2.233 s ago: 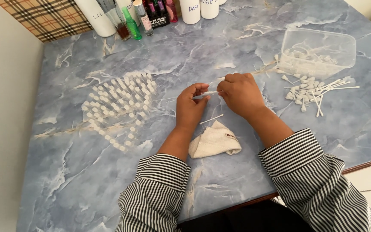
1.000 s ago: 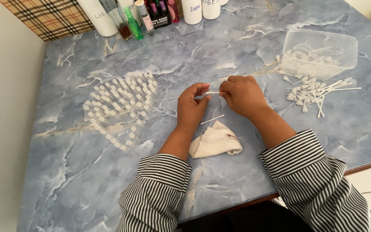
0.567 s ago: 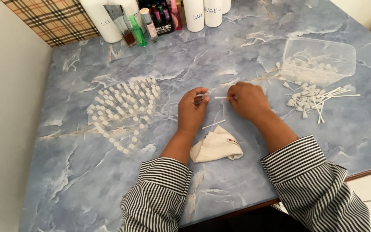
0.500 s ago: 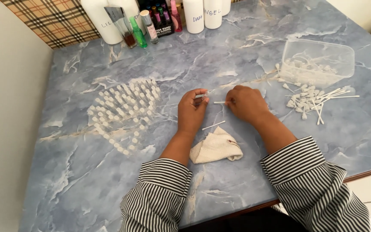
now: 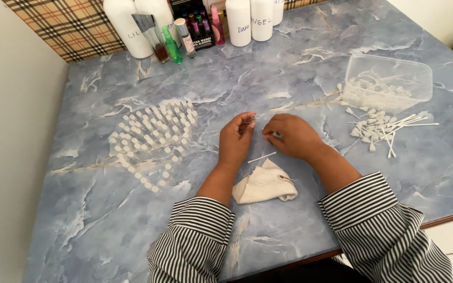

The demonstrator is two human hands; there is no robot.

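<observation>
1. A tiny clear vial (image 5: 251, 121) is pinched in the left hand (image 5: 235, 141) fingertips, above the marble table (image 5: 289, 73).
2. The right hand (image 5: 293, 136), fingers curled, grips something too small to tell.
3. A thin white stick (image 5: 262, 157) lies just below, touching a cream cloth (image 5: 263, 184).
4. Rows of small vials (image 5: 155, 136) stand left; swabs (image 5: 384, 128) and a clear tub (image 5: 389, 81) sit right.

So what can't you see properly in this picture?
- What the left hand pinches: a tiny clear thing, too small to name, head view.
- What the right hand holds: its fingers curl over it.
- The white bottles at the back: their tops are cut off by the top edge.
- The bits inside the clear tub: small and blurred by the plastic wall.
- The striped sleeves: cut off by the bottom edge.
</observation>
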